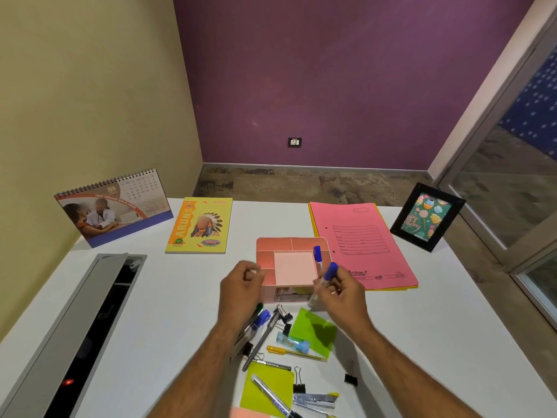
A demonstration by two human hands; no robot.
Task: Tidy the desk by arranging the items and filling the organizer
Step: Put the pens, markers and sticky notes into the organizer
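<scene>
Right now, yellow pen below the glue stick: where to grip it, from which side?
Take the yellow pen at mid-barrel, pinching from above across its width. It lies flat, running left to right with its cap end to the left, and partly on the green sticky pad. The glue stick crowds its far side, so come from the near side.

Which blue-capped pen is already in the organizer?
The blue-capped pen standing upright in the pink organizer's right-hand slot. The second is in the right hand's grip; a third lies on the desk.
</scene>
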